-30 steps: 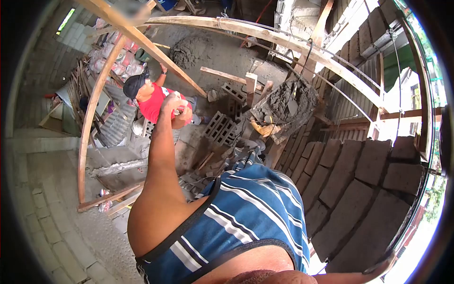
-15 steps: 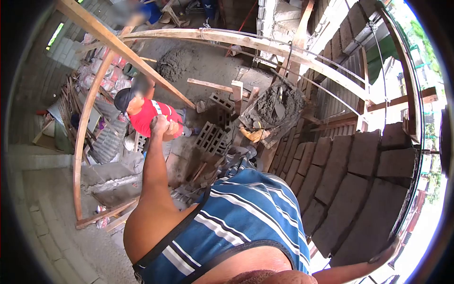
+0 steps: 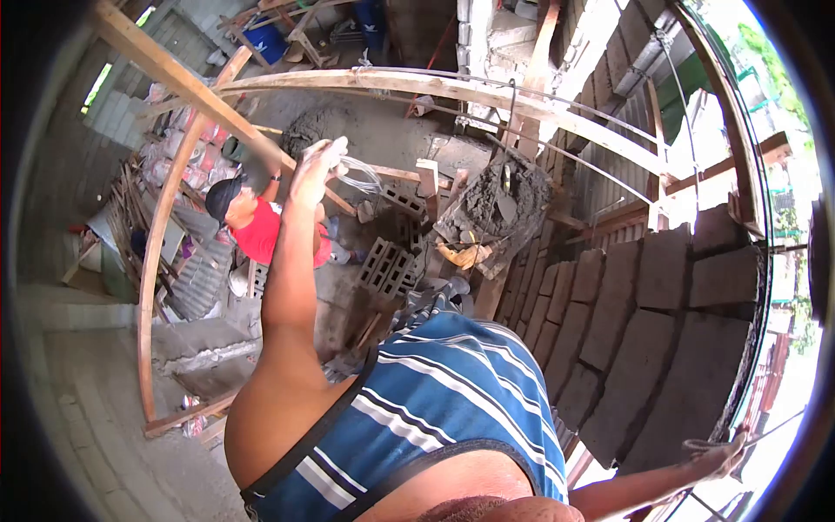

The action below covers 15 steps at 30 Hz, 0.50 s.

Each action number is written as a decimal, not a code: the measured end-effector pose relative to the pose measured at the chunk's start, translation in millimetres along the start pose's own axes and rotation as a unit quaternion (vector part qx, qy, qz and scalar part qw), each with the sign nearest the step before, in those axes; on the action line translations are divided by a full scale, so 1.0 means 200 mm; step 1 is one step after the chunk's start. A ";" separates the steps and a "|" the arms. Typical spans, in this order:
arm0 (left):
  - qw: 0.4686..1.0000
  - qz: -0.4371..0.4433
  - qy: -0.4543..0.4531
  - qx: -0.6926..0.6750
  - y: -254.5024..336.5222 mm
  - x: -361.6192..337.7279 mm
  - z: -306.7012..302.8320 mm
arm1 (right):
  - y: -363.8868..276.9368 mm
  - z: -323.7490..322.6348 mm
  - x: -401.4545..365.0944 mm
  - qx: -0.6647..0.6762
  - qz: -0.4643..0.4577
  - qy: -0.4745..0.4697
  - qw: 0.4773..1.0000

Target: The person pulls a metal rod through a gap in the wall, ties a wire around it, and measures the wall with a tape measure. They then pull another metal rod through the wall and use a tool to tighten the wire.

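My left hand [image 3: 315, 172] is raised at the end of my outstretched arm, with a looped hank of thin pale string [image 3: 362, 176] at its fingers. It appears closed on the string, though the finger details are small. On the lower right, my right hand [image 3: 724, 458] is beside the end of the block wall [image 3: 635, 348]. Its fingers are bent around a thin string [image 3: 777, 428] that runs off to the upper right, with a small loop on the hand's near side.
A person in a red shirt [image 3: 255, 235] stands below, behind my left arm. Wooden beams [image 3: 452, 85] cross in front. A board of wet mortar with a trowel [image 3: 505, 206] and a yellow glove [image 3: 465, 254] lies ahead. Hollow blocks [image 3: 385, 268] and a mortar heap [image 3: 304, 130] are on the floor.
My left hand has moved up and slightly right, and the string loops now show beside it. String now shows at my right hand. The person in red has turned or shifted slightly.
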<state>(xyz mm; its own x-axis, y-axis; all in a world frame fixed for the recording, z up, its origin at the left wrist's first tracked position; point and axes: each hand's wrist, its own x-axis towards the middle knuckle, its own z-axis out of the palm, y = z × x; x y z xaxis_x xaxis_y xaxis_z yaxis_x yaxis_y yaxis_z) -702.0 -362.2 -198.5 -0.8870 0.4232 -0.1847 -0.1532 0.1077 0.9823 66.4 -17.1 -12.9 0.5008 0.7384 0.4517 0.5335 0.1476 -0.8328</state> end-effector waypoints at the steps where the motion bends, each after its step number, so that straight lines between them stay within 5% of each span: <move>1: 0.999 -0.004 -0.027 -0.021 0.06 -0.02 0.09 | -0.08 0.04 -0.11 0.035 0.001 0.033 0.999; 5: 0.979 -0.041 -0.127 -0.157 0.10 0.03 0.38 | -0.27 0.20 -0.52 0.145 -0.002 0.084 0.986; 11: 0.931 -0.078 -0.250 -0.256 0.09 0.03 0.75 | -0.05 0.35 -0.92 0.239 -0.165 -0.062 0.955; 15: 0.919 -0.098 -0.260 -0.278 0.12 -0.04 1.00 | 0.05 0.44 -1.16 0.277 -0.050 -0.214 0.935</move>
<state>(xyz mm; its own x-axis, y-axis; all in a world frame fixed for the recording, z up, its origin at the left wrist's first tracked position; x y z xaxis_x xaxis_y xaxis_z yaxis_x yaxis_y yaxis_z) -611.6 -182.8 -179.9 -0.5126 0.8333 -0.2070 -0.6155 -0.1884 0.7653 -104.4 -129.2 -154.1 0.0855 0.8806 0.4660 0.0682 0.4615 -0.8845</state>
